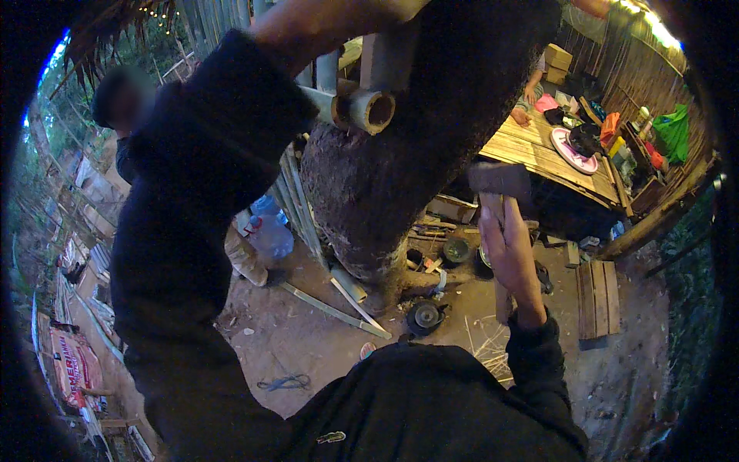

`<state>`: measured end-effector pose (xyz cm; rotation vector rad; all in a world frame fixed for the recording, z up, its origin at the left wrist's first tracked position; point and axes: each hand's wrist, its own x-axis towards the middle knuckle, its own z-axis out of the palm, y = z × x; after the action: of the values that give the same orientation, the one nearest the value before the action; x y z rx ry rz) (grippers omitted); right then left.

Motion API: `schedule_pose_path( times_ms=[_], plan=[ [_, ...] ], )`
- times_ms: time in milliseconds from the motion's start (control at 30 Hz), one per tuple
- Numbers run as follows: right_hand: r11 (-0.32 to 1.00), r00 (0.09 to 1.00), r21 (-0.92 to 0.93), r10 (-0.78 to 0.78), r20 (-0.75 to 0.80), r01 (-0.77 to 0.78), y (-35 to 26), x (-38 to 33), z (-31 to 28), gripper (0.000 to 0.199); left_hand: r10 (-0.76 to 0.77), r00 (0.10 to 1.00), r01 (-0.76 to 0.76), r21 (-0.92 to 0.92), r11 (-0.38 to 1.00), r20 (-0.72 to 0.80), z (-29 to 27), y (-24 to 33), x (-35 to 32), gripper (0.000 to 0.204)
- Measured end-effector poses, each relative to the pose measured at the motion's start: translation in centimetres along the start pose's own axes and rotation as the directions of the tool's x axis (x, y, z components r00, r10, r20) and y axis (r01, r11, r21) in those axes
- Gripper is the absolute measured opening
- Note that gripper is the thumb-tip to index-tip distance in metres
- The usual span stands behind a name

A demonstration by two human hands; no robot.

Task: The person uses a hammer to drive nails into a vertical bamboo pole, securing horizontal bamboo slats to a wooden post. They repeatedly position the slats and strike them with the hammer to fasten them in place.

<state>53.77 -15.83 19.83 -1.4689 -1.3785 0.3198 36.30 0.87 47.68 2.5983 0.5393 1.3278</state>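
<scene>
My right hand (509, 250) grips the wooden handle of a hammer (499, 180), its dark, blocky metal head pointing up beside the bamboo platform. Across the top, my left arm (323, 32) is raised in a dark sleeve. Its hand runs out at the upper edge, so the fingers and anything they touch are hidden. Between my arms stands a thick, dark tree trunk (431, 100), leaning toward the upper right. Cut bamboo tubes (375, 112) stick out at its left side, just under my left forearm, one with its hollow end facing me.
A bamboo platform (517, 142) at right bears a pink-rimmed tray (560, 144); another person's hand (521, 116) rests there. Below are a dark kettle (424, 316), bamboo strips (335, 310) and a slatted wooden piece (599, 299). Another person (123, 100) stands at far left.
</scene>
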Motion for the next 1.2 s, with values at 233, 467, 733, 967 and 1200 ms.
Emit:
schedule_pose_path(
  times_ms=[233,467,733,967,1200],
  plan=[
    [0.916,0.976,0.337,0.203,0.076,-0.216,1.7,-3.1,1.3,0.022,-0.006,0.937,0.021,0.040,0.999,-0.349,-4.9,-2.1,-8.2,0.031],
    [0.936,0.980,0.292,0.186,0.072,-0.199,5.2,-3.5,1.7,0.023,-0.299,0.914,0.238,-0.236,0.942,-0.273,-3.1,-7.0,-11.6,0.038],
    [0.916,0.975,0.337,0.217,0.046,-0.220,2.9,-4.0,3.2,0.011,-0.252,0.929,0.206,-0.186,0.961,-0.272,-2.0,-6.3,-12.6,0.031],
    [0.927,0.945,0.188,0.328,0.008,-0.324,1.7,-4.7,3.2,0.024,-0.166,0.900,0.184,0.008,0.983,-0.404,-0.3,-7.9,-17.1,0.023],
    [0.962,0.947,0.190,-0.136,-0.291,0.196,-3.0,0.3,3.9,0.026,-0.130,0.891,0.113,-0.064,0.991,-0.436,-0.9,-10.4,-16.1,0.025]
  ],
)
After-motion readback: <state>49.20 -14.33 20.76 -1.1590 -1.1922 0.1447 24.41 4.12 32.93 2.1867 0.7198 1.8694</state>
